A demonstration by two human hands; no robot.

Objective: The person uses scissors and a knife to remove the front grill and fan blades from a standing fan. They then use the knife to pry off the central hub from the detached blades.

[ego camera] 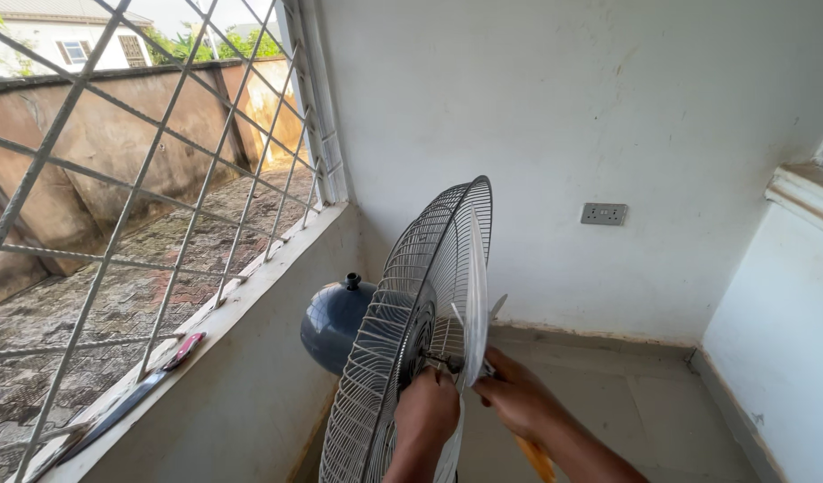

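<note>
A standing fan's rear wire guard [403, 304] stands edge-on at the centre, with its dark blue-grey motor housing [333, 322] behind it on the left. A translucent white blade [475, 295] sits on the shaft in front of the guard. My left hand [425, 411] is closed at the hub, beside the metal shaft [443, 361]. My right hand [516, 394] grips the blade's hub from the right side. An orange-yellow object [537, 458] shows under my right wrist; what it is cannot be told.
A white ledge [250, 291] with a diamond metal window grille [143, 179] runs along the left; a long dark tool with a red end [139, 394] lies on it. A wall socket [603, 214] is on the back wall. Tiled floor [635, 402] lies to the right.
</note>
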